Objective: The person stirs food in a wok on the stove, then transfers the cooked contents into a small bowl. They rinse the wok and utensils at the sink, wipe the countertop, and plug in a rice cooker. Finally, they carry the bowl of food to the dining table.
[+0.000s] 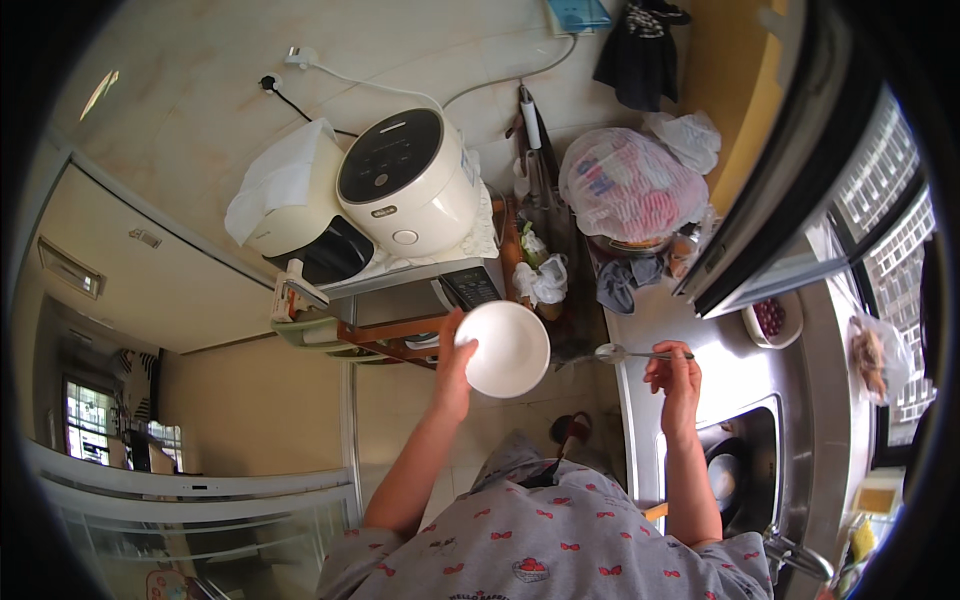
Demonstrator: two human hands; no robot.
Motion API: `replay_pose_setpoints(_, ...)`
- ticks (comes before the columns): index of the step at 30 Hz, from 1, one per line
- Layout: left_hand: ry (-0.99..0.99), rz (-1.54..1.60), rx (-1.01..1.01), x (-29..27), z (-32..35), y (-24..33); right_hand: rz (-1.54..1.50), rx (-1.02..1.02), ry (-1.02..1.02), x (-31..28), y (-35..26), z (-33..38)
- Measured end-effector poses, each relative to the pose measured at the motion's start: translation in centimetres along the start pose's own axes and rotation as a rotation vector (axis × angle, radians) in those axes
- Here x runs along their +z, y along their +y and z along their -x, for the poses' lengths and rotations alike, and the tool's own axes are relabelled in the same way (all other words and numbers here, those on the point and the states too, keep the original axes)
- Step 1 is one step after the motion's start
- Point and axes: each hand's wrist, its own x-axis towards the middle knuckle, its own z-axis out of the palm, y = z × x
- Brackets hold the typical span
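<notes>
A white bowl (508, 350) is gripped at its left rim by my left hand (455, 372), with its hollow facing up; I see nothing inside it. To the right, my right hand (676, 388) pinches the handle of a metal spoon (612, 353), whose head points left toward the bowl. Spoon and bowl are apart, with a gap between them. The spoon's handle end reaches over the edge of the steel counter (715, 350).
Ahead stand a cream rice cooker (425, 220) and another appliance (310, 215) above a microwave (470, 285). On the right are a sink (770, 440), a bowl of dark red fruit (772, 318), a plastic-covered bundle (635, 185) and an open window frame (770, 270).
</notes>
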Motion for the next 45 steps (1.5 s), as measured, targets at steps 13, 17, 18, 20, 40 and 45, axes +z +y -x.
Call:
replay_pose_setpoints(13,-0.066,0.105,0.013,-1.6,-11.2,6.8,0.178,-0.061,0.043,5.5,-1.9,-5.2)
replay_pose_setpoints(17,-0.062,0.118,-0.020,-3.7,-10.6,6.8,0.277,-0.020,0.072,7.7,-2.0,-6.1)
replay_pose_setpoints(18,-0.095,0.119,-0.047,-3.7,-10.5,7.4,0.295,-0.021,0.098,7.4,-1.8,-5.5)
replay_pose_setpoints(20,-0.156,0.085,-0.056,-4.1,-10.4,7.6,0.269,0.017,0.210,6.2,0.6,-4.1)
replay_pose_setpoints(40,-0.145,-0.190,-0.093,-4.8,-11.2,7.6,0.230,0.281,0.528,5.7,9.1,1.4)
replay_pose_setpoints(45,0.009,-0.104,-0.136,-5.5,-10.6,6.7,0.312,0.248,0.501,2.6,10.1,3.3)
